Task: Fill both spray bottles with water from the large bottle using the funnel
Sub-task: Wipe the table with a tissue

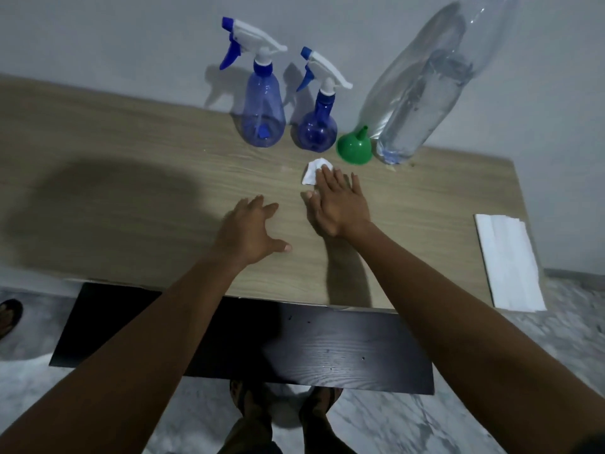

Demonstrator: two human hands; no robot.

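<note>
Where fingers cover it, tissue point(313, 172) disappears.

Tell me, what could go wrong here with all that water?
The large bottle stands tall near the back of the table, so a bump might tip it. The green funnel lies right beside it and could get knocked away. Both spray bottles, the taller one and the round one, have their tops on, so pouring now would spill.
</note>
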